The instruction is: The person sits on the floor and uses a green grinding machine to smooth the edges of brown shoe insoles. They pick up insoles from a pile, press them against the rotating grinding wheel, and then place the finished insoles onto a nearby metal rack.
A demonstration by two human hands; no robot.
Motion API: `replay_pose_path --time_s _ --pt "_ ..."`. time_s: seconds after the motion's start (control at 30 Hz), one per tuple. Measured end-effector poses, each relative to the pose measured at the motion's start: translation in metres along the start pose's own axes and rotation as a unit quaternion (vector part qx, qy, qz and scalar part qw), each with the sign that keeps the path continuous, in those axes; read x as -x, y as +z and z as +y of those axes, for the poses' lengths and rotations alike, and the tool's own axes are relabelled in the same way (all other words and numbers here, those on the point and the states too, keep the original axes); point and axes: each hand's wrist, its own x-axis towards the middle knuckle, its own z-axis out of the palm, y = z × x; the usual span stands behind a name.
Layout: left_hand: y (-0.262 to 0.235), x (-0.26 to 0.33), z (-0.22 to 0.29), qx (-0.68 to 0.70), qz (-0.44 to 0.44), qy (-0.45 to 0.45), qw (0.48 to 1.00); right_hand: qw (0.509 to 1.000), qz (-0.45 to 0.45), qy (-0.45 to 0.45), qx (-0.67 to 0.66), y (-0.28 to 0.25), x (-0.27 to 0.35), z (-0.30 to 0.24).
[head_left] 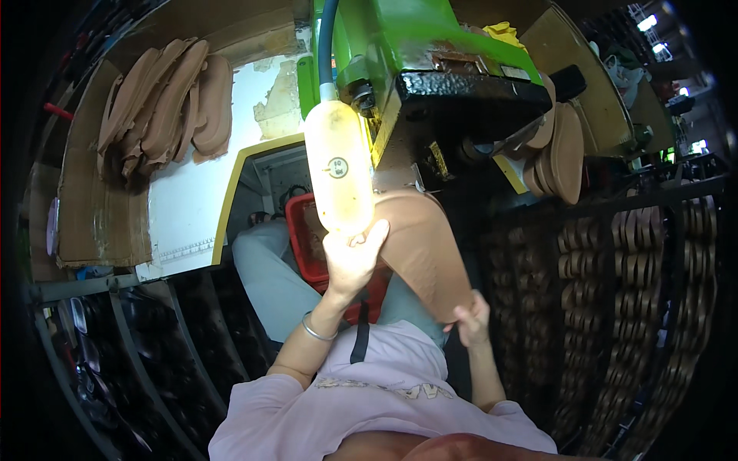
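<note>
A tan-brown shoe sole (427, 246) slants across in front of me, just below the black underside of a green machine (469, 50). My left hand (352, 263) is closed at its left edge, with the thumb along the sole. Part of that hand's fingers is hidden behind a bright, glowing lamp (337, 146) on a blue cable. My right hand (471, 321) pinches the sole's lower right end between thumb and fingers. The sole's far end reaches up next to the machine's dark lower part, where its contact with the machine cannot be made out.
Several rough-edged brown soles (165, 104) lie in a cardboard-walled bay on the white tabletop (178, 207) at left. More soles (567, 154) stack right of the machine. A red bin (297, 253) sits between my legs. Loaded racks (615, 292) stand at right, others (146, 338) at left.
</note>
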Motion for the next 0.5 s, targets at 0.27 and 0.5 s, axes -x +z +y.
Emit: replay_pose_path --time_s 0.27,0.5 --pt "-0.007 0.005 0.021 0.052 0.02 0.068 0.996 0.965 0.026 -0.218 0.145 0.012 -0.093 -0.112" --pt "-0.05 0.014 0.036 0.049 0.054 0.061 0.995 0.94 -0.107 -0.263 0.189 0.064 -0.154 -0.145"
